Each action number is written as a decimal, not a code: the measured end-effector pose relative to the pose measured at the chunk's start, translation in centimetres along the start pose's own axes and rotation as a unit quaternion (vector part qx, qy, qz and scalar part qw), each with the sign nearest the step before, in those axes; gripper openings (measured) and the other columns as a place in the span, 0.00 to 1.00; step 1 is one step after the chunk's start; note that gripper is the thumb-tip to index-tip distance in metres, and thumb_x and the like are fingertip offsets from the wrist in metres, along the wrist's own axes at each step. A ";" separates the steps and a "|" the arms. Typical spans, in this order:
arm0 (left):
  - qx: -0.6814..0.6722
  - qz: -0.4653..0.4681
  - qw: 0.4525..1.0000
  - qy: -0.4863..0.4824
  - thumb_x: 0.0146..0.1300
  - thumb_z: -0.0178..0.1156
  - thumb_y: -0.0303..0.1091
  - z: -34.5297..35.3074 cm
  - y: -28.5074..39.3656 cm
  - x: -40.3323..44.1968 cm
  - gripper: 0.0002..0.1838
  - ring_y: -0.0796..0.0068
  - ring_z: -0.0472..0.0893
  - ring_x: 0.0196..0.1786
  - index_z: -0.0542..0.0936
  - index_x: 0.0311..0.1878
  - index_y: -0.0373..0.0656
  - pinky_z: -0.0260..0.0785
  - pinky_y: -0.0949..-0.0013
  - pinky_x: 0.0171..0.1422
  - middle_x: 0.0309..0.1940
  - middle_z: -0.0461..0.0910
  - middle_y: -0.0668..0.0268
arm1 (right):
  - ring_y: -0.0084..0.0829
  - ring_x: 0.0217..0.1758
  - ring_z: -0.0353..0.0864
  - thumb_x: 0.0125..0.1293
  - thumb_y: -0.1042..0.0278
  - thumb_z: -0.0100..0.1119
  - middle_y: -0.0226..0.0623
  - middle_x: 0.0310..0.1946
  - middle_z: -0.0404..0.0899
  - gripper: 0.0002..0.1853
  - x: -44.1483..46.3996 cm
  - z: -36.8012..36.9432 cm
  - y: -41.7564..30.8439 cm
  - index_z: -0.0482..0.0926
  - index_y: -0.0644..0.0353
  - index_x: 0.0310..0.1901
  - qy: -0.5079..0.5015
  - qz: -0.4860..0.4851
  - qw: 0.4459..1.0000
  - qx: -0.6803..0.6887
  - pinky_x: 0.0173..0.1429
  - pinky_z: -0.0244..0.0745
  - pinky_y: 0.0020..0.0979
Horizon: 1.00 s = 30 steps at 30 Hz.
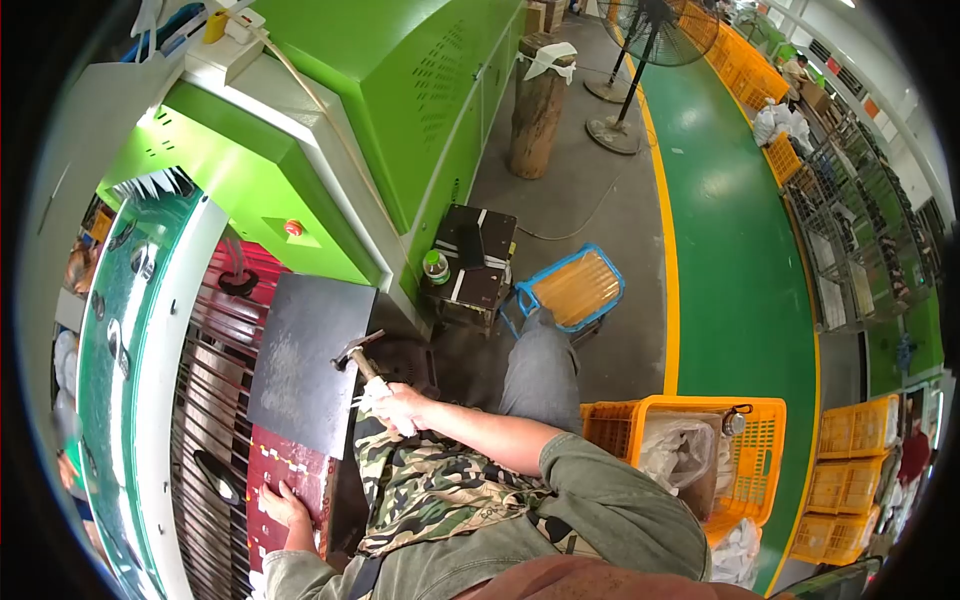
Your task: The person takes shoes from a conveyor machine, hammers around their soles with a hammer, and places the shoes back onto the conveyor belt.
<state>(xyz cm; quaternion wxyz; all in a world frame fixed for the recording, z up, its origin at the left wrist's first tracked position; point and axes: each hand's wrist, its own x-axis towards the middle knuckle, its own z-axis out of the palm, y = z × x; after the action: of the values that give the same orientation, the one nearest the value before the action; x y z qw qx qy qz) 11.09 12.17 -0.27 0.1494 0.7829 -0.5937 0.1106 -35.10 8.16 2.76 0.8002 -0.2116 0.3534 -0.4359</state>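
Observation:
My right hand (402,405) is wrapped around the handle of a hammer (362,362). White cloth or wrapping shows around the grip under my fingers. The hammer's metal head is raised near the edge of a dark grey metal plate (308,350). My left hand (286,508) rests with fingers apart on a dark red, worn board (295,470) below that plate. A black shoe-shaped piece (218,474) lies on the metal rollers just left of the board.
Left runs a roller conveyor (205,400) beside a teal belt (150,330) carrying shoe parts. A green machine (400,90) stands ahead. Right are a small dark table (480,225) with a bottle, a blue-framed stool (575,290), a log (540,120), a fan (645,40) and an orange crate (755,410).

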 end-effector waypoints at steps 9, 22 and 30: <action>0.001 -0.006 1.000 -0.004 0.69 0.62 0.46 -0.6 0.7 0.2 0.30 0.44 0.72 0.68 0.73 0.66 0.33 0.63 0.51 0.74 0.65 0.74 0.46 | 0.31 0.23 0.78 0.72 0.44 0.60 0.32 0.27 0.76 0.18 0.1 1.0 0.6 0.78 0.51 0.44 0.024 0.129 0.986 0.104 0.24 0.81 0.41; -0.035 -0.039 0.998 -0.029 0.68 0.63 0.44 -1.1 1.5 0.4 0.30 0.46 0.73 0.67 0.73 0.66 0.35 0.65 0.52 0.73 0.65 0.75 0.47 | 0.27 0.20 0.76 0.68 0.62 0.64 0.32 0.26 0.76 0.08 1.3 -0.1 2.5 0.77 0.52 0.45 0.010 0.054 0.997 0.061 0.21 0.75 0.33; -0.055 -0.035 0.997 -0.030 0.67 0.64 0.42 -1.1 1.1 0.7 0.29 0.46 0.73 0.68 0.74 0.65 0.34 0.63 0.52 0.75 0.65 0.75 0.48 | 0.28 0.21 0.78 0.70 0.59 0.64 0.32 0.29 0.78 0.11 -0.7 0.5 0.5 0.77 0.50 0.49 0.076 0.075 0.994 0.004 0.22 0.78 0.36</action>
<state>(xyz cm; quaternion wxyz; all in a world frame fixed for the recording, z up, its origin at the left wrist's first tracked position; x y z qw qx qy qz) 10.18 11.71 1.10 0.1780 0.7965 -0.5757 0.0493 -34.67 9.02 3.06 0.8024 -0.1476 0.4258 -0.3912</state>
